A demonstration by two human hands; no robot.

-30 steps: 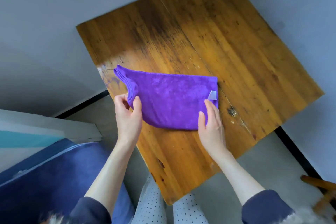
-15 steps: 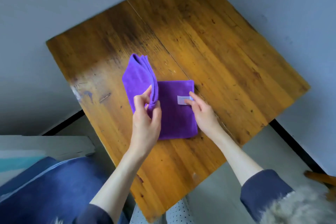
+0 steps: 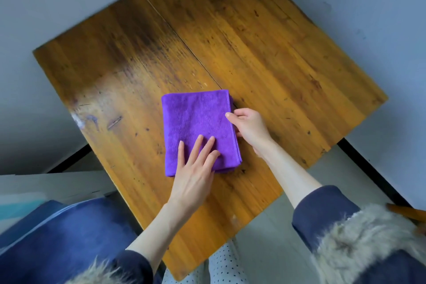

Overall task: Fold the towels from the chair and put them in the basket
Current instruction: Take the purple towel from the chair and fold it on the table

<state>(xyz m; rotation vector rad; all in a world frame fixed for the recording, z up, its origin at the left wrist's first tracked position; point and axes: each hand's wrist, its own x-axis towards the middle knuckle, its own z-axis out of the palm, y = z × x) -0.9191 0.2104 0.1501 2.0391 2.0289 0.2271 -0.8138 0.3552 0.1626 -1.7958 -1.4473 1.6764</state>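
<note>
While your purple towel (image 3: 196, 122) lies folded into a compact rectangle on the wooden table (image 3: 276, 53), it sits a little toward the table's near edge, roughly midway between its left and right corners. Your left hand (image 3: 194, 173) rests flat on the towel's near portion, fingers straight and slightly spread, pressing the cloth down; the palm overlaps the towel's near edge, so that stretch of the fold is hidden from you. Your right hand (image 3: 250, 127) is at the towel's right side, thumb laid on top of the cloth and fingers curled at the edge; whether those fingers reach under the layers you cannot tell, since the hand itself covers them. Stacked layers show along the towel's right and near-right edges, but how many there are is hard to make out. Beyond the towel, the table top shows dark stains and a seam running from its far edge down to the towel's far right corner. Left of the table, near you, a blue fabric surface (image 3: 69, 237) is cut off by the frame and blurred. Right of the table, at the frame's edge, a sliver of a wooden piece (image 3: 408, 212) pokes in; what it belongs to cannot be told. Your dark sleeves with fur trim (image 3: 359, 237) fill the near corners.
</note>
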